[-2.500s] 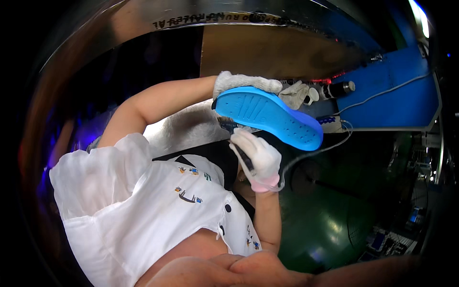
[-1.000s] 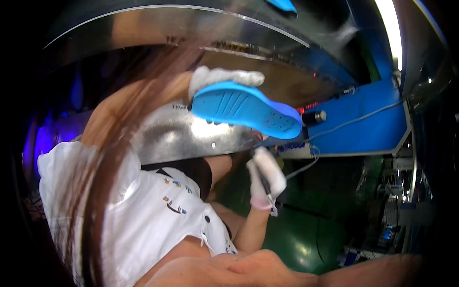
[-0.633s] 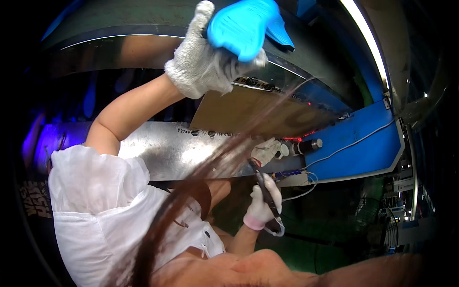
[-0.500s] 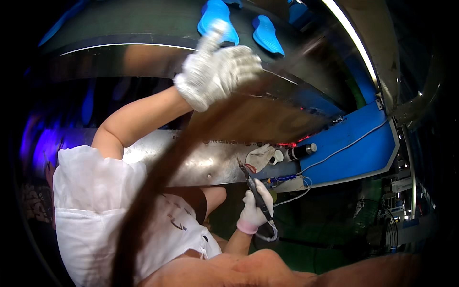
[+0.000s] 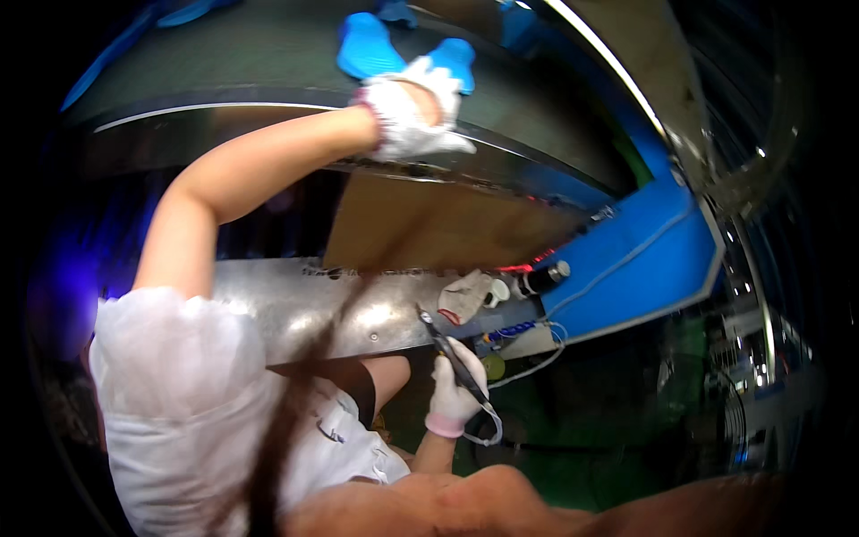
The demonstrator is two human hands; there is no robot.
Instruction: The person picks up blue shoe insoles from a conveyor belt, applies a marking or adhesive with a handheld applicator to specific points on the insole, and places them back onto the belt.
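On the dark belt (image 5: pixel 250 58), a blue shoe sole (image 5: pixel 455 60) looks light and bendy; hold its sides. The left hand (image 5: pixel 413 109) hides part of it, its grip too blurry to tell. The right hand (image 5: pixel 455 395) wraps its grip round a black pen-like tool (image 5: pixel 459 365), likely stiff.

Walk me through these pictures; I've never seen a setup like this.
There is no robot: a person works with two gloved hands. A wide fisheye camera worn on the head looks down, so straight edges bend. The left hand overlaps a blue sole-shaped piece on the dark surface; blur hides whether it grips. A second blue piece lies beside it. The right hand holds a dark pen-like tool. A loose glove lies on the metal ledge.
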